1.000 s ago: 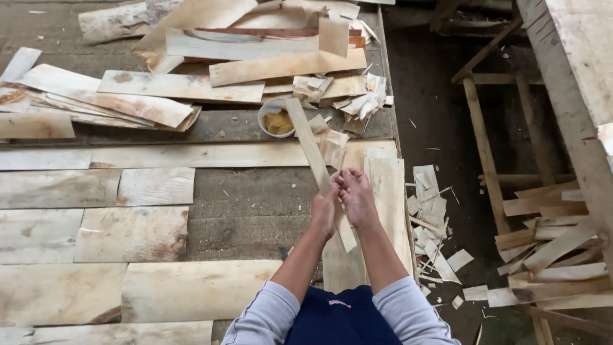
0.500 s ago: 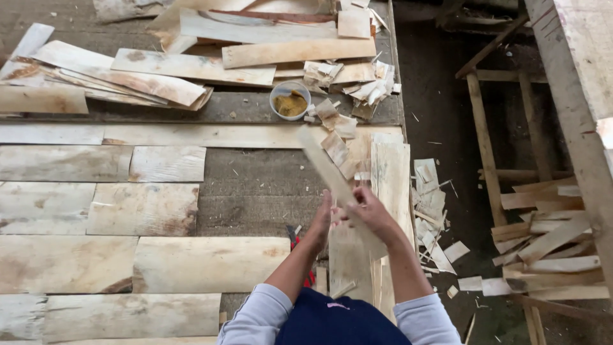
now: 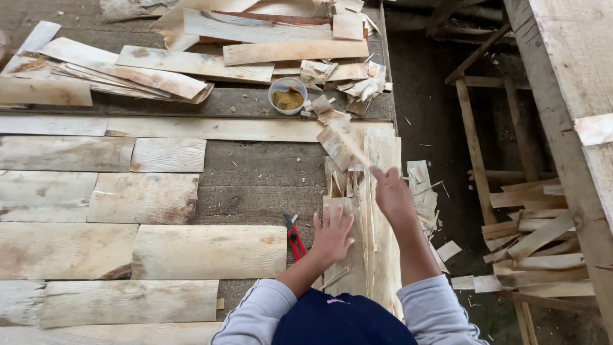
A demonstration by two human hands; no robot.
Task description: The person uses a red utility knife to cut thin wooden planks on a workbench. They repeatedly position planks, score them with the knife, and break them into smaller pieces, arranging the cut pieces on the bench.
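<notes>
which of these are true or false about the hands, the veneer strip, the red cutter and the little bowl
1. The left hand lies flat on the veneer stack. True.
2. The right hand is empty. False: it grips a thin veneer strip.
3. The red cutter is in the left hand. False: it lies on the table beside that hand.
4. The small white bowl holds brownish paste. True.
5. The bowl sits on the floor. False: it stands on the worktable.

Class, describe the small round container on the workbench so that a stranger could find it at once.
Start at the grey wooden workbench covered in pale veneer sheets. Beyond the person's hands, beside a heap of small wood scraps, stands a small white round cup holding yellow-brown paste, the only round thing there.
</notes>
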